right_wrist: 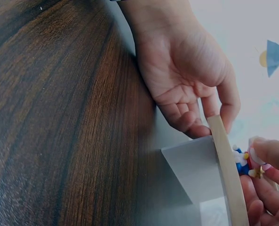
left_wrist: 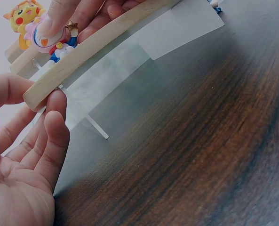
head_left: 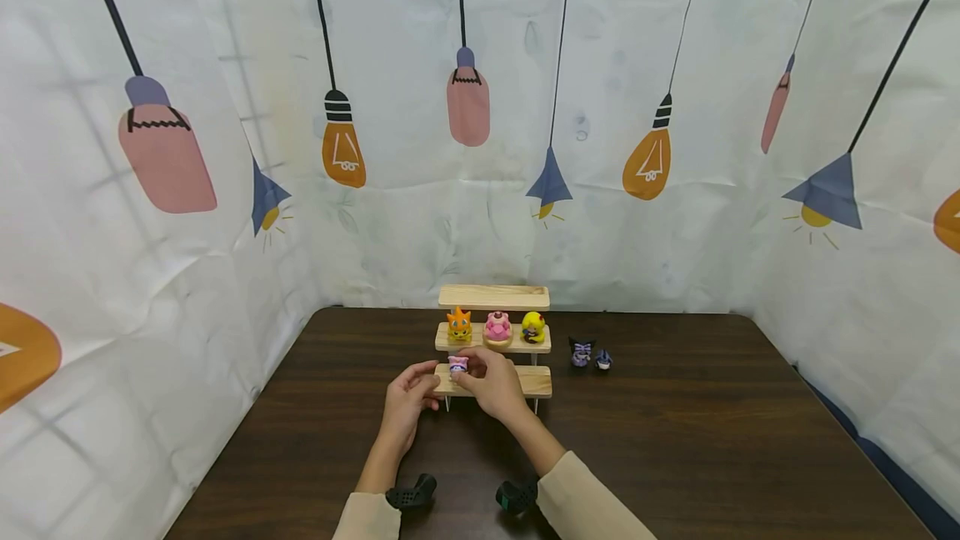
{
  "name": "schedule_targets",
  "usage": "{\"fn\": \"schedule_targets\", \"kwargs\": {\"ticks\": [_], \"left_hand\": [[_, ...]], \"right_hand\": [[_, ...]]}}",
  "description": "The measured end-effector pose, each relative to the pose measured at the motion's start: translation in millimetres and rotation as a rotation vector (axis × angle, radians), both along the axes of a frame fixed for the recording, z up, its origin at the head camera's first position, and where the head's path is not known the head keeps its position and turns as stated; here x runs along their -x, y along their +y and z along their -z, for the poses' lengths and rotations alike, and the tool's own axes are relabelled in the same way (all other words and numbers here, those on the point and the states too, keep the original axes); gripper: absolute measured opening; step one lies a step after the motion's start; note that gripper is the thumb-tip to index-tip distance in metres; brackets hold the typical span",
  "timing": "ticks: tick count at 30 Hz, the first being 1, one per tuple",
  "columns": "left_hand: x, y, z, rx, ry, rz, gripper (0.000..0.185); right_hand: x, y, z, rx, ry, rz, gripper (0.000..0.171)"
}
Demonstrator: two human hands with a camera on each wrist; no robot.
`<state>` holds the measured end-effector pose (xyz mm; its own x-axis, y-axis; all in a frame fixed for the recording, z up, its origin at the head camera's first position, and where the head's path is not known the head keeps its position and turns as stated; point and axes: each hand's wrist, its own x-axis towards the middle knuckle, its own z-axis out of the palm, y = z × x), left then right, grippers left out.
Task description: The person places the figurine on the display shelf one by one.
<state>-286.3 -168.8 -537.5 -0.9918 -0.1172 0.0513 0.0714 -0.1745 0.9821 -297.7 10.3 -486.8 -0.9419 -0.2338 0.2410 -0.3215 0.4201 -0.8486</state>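
Note:
A three-tier wooden shelf [head_left: 525, 380] stands mid-table. My left hand [head_left: 414, 390] pinches the left end of its lowest plank [left_wrist: 83, 52], thumb on top and fingers [left_wrist: 54, 117] underneath. My right hand [head_left: 487, 382] pinches a small pink-and-blue figure [head_left: 458, 364] on that plank near its left end. The figure [left_wrist: 54, 40] shows close up in the left wrist view, and in the right wrist view the figure [right_wrist: 242, 161] sits behind the plank [right_wrist: 226, 169]. On the middle tier stand an orange figure [head_left: 459, 325], a pink figure [head_left: 497, 327] and a yellow figure [head_left: 533, 327].
Two small dark figures [head_left: 581, 352] [head_left: 603, 360] stand on the dark wooden table [head_left: 675, 440] just right of the shelf. The top tier [head_left: 493, 297] is bare. A curtain printed with lamps [head_left: 468, 107] closes in the back and both sides.

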Motion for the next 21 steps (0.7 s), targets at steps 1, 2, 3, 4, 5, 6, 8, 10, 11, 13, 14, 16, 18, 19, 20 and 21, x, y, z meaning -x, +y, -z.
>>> {"fn": "schedule_targets", "kwargs": {"ticks": [1, 2, 3, 4, 5, 6, 8, 10, 11, 13, 14, 16, 18, 19, 20, 21], "left_hand": [[0.4, 0.0, 0.4, 0.003, 0.004, 0.0, 0.038], [0.8, 0.0, 0.8, 0.003, 0.006, -0.001, 0.037], [1.2, 0.1, 1.1, 0.001, 0.006, -0.003, 0.037], [1.4, 0.1, 1.4, 0.001, 0.005, -0.003, 0.037], [1.6, 0.2, 1.5, -0.004, 0.001, -0.004, 0.036], [1.7, 0.2, 1.8, -0.003, 0.0, -0.004, 0.036], [1.9, 0.7, 1.9, -0.007, -0.003, -0.005, 0.036], [2.0, 1.2, 2.1, -0.006, -0.005, -0.001, 0.036], [2.2, 1.5, 2.2, -0.005, -0.005, 0.0, 0.036], [2.3, 1.9, 1.8, 0.0, -0.002, 0.001, 0.037], [2.4, 2.0, 1.7, 0.004, -0.002, 0.002, 0.038], [2.5, 2.1, 1.1, 0.005, -0.003, -0.003, 0.038], [2.0, 1.8, 0.5, 0.013, -0.004, -0.01, 0.039], [1.7, 1.7, 0.2, 0.013, -0.008, -0.013, 0.039], [1.4, 1.5, 0.3, 0.017, -0.011, -0.015, 0.039], [1.1, 1.3, 0.2, 0.017, -0.015, -0.017, 0.039]], "right_hand": [[0.1, 0.3, 0.0, -0.001, -0.003, 0.001, 0.03], [0.1, 0.6, 0.1, -0.001, -0.005, 0.0, 0.031], [0.1, 0.9, 0.2, 0.0, -0.007, -0.001, 0.031], [-0.1, 1.3, 0.3, 0.0, -0.01, -0.002, 0.032], [-0.3, 1.7, 0.4, 0.001, -0.013, -0.004, 0.032], [-0.2, 2.3, 0.6, 0.002, -0.01, -0.008, 0.033], [-0.8, 3.4, 0.5, 0.01, -0.013, -0.011, 0.033], [-0.6, 4.9, 0.8, 0.014, -0.015, -0.013, 0.034], [-0.7, 5.8, 0.7, 0.018, -0.016, -0.016, 0.034], [-0.8, 8.0, 0.2, 0.022, -0.015, -0.022, 0.035], [-0.8, 9.4, 0.1, 0.022, -0.011, -0.028, 0.035], [-1.6, 12.2, -0.4, 0.018, -0.013, -0.038, 0.037], [-3.1, 16.0, -1.1, 0.015, -0.016, -0.051, 0.036], [-3.9, 18.2, -1.3, 0.014, -0.021, -0.06, 0.034], [-4.8, 20.8, -1.3, 0.01, -0.03, -0.069, 0.033], [-5.8, 23.8, -1.4, 0.007, -0.038, -0.079, 0.031]]}}
